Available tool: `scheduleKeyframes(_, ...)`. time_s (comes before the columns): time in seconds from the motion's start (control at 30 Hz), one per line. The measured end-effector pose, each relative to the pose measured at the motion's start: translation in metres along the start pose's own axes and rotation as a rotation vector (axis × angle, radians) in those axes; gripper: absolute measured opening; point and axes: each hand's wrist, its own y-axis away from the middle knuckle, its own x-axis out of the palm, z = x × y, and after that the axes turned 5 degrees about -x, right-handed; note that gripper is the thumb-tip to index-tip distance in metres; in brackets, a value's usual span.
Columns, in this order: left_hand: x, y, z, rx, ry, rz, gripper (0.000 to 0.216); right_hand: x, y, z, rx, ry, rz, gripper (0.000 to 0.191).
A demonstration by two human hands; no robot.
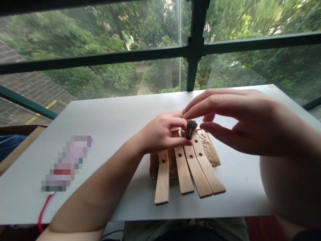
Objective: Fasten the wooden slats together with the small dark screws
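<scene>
My left hand (168, 131) is closed, with thumb and fingers around a short screwdriver (191, 126) whose dark fluted handle end faces me; its tip is hidden. My right hand (233, 113) arches over from the right, thumb and fingers apart on either side of the handle and seemingly not gripping it. Below the hands, several pale wooden slats (185, 177) with dark holes or screw heads lean toward me. Their upper ends rest on a brown block (212, 150) with a worn, flaking surface, partly covered by my left hand.
A white table (105, 120) carries everything. On its left lies a blurred-out flat object (69, 164) with a red cable (42, 214) running over the front edge. Dark-framed windows (195, 43) stand behind the table. A cardboard box (22, 147) with blue cloth is beyond the left edge.
</scene>
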Motion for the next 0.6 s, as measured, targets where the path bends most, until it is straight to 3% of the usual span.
scheduleKeyframes(0.23, 0.0001, -0.0003, 0.0014, 0.000, 0.015, 0.006, 0.017, 0.0045, -0.0004, -0.0069, -0.024, 0.048, 0.000, 0.016)
scheduleKeyframes(0.4, -0.0019, 0.0003, 0.0005, 0.005, 0.000, -0.013, 0.020, 0.0040, -0.0015, -0.0044, -0.061, -0.076, 0.024, 0.032)
scheduleKeyframes(0.6, -0.0042, 0.0004, 0.0009, 0.014, 0.030, 0.055, 0.022, 0.0049, -0.0026, -0.0025, -0.009, -0.067, 0.039, 0.020)
